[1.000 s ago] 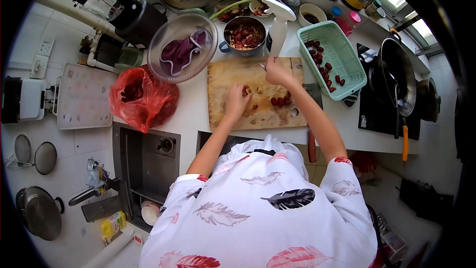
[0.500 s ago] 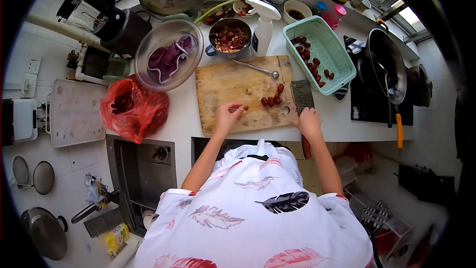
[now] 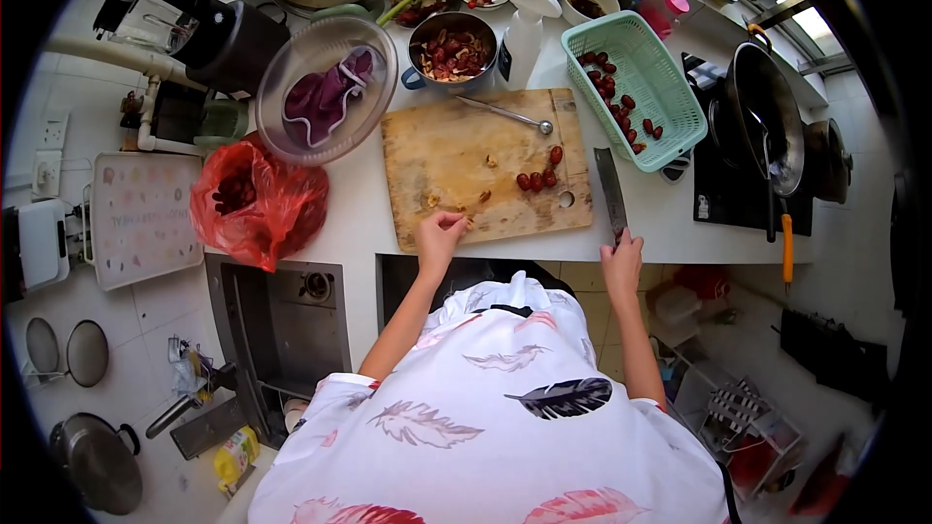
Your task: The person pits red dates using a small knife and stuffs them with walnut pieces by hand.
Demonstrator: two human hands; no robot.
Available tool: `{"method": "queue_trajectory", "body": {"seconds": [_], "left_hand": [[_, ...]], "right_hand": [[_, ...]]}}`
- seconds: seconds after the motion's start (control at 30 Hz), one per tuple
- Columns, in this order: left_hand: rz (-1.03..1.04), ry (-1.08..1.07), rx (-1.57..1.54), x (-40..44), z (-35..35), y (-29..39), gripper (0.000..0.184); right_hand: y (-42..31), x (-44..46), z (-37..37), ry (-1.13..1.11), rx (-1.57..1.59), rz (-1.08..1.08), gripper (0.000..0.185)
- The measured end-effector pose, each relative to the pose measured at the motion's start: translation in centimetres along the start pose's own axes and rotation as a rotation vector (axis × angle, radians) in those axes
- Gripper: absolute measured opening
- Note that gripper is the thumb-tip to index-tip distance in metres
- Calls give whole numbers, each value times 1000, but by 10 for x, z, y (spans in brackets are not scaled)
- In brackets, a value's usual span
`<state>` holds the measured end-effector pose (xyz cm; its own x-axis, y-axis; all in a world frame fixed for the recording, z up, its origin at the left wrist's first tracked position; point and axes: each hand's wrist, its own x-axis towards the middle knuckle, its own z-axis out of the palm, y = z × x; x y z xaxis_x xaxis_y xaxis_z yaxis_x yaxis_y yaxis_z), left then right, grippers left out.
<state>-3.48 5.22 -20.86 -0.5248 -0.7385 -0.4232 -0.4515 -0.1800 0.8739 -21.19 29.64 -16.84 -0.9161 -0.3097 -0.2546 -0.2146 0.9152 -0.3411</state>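
Note:
Low on the wooden cutting board (image 3: pixel 437 150), my left hand (image 3: pixel 439 238) is closed in a pinch near its front edge. Whatever sits between those fingertips is too small to make out. Small brown pieces (image 3: pixel 485 196) lie near the fingers. A few whole red dates (image 3: pixel 537 180) rest toward the board's right side, below a long-handled metal scoop (image 3: pixel 505 116). My right hand (image 3: pixel 621 257) grips the handle of a cleaver (image 3: pixel 611 192), its blade turned nearly edge-on beside the board's right edge.
A green basket (image 3: pixel 670 87) with red dates stands behind right, near a wok (image 3: pixel 767 116). Behind the board are a pot of cut dates (image 3: pixel 451 53) and a spray bottle (image 3: pixel 521 34). At left are a plastic bowl (image 3: pixel 277 136), a red bag (image 3: pixel 282 204) and a sink (image 3: pixel 282 320).
The cleaver has turned from showing its broad side to nearly edge-on, and my right hand has shifted right. My left hand is nearer the board's front edge; more brown pieces show.

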Motion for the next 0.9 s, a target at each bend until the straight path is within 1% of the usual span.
{"method": "queue_trajectory", "body": {"seconds": [0.07, 0.1, 0.13, 0.2, 0.23, 0.27, 0.33, 0.4, 0.47, 0.5, 0.57, 0.6, 0.7, 0.9], "left_hand": [[-18, 43, 20, 0, 2, 0, 13], [-26, 43, 18, -1, 3, 0, 13], [-26, 56, 9, -1, 3, 2, 13], [-32, 77, 0, -2, 4, 5, 12], [-37, 90, 9, -3, 5, 7, 12], [-41, 101, 19, -3, 5, 8, 12], [-45, 110, -7, -4, 5, 5, 13], [-41, 119, -37, -2, 8, 7, 13], [-129, 112, -107, -3, 5, 13, 11], [-134, 118, -101, -5, 3, 10, 11], [-65, 113, -103, -4, 4, 5, 13], [-66, 118, -101, -4, 5, 3, 13], [50, 147, 127, -4, 11, 1, 16], [-32, 113, 124, -6, 14, 5, 14]], "right_hand": [[4, -7, -10, 23, 13, 52, 34], [15, -8, -11, 132, 35, -35, 27], [8, -13, -24, 127, 29, -35, 27], [-6, -22, -53, -29, 153, 28, 24], [-11, -34, -54, 143, 270, -146, 22], [-21, -39, -56, 136, 270, -144, 22], [-51, -53, -61, -23, 419, -281, 17], [-72, -54, -33, 92, 461, -594, 16], [-86, -52, -15, -31, 261, -708, 19], [-89, -54, -4, -39, 268, -707, 19], [-92, -54, 16, -45, 178, -767, 21], [-93, -55, 21, -49, 182, -769, 21], [-90, -60, 25, -117, 130, -722, 20], [-89, -60, 26, -136, 140, -692, 22]]}}
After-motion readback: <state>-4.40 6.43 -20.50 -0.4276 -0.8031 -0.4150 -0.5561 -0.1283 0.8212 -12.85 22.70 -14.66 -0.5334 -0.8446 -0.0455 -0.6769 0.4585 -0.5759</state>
